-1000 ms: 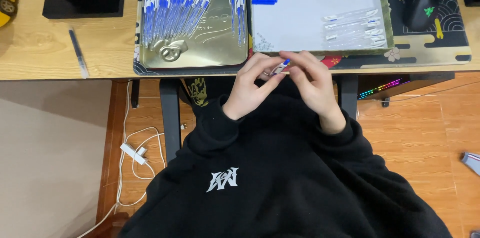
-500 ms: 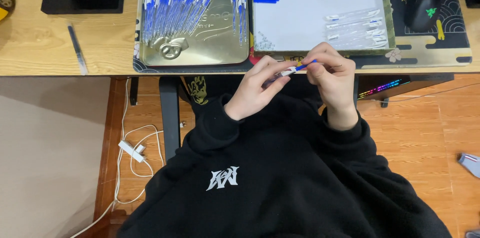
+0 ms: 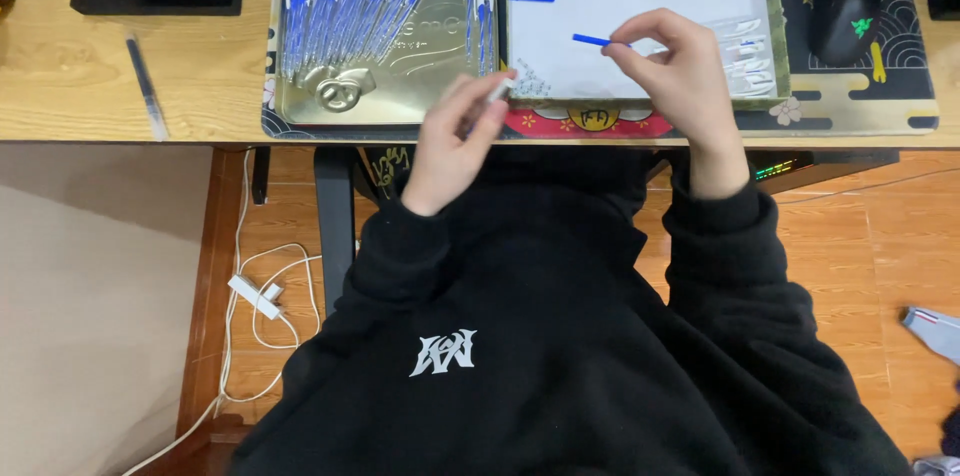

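Fingers of the right hand (image 3: 672,66) pinched a blue pen cap (image 3: 591,39) over the white tray (image 3: 640,11); beside that tray, the left hand's (image 3: 455,141) grip clamped a clear pen barrel (image 3: 499,89).

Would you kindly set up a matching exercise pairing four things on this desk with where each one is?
Things:
1. thin blue pen part
2. small white pen piece
3. black computer mouse
4. loose black pen

Places:
A. on the bare wooden desk, far left
B. pinched in the right hand over the white-lined tray
C. on the patterned mat, right of the tray
D. held in the left hand near the gold metal tin

Pairs: 1-B, 2-D, 3-C, 4-A
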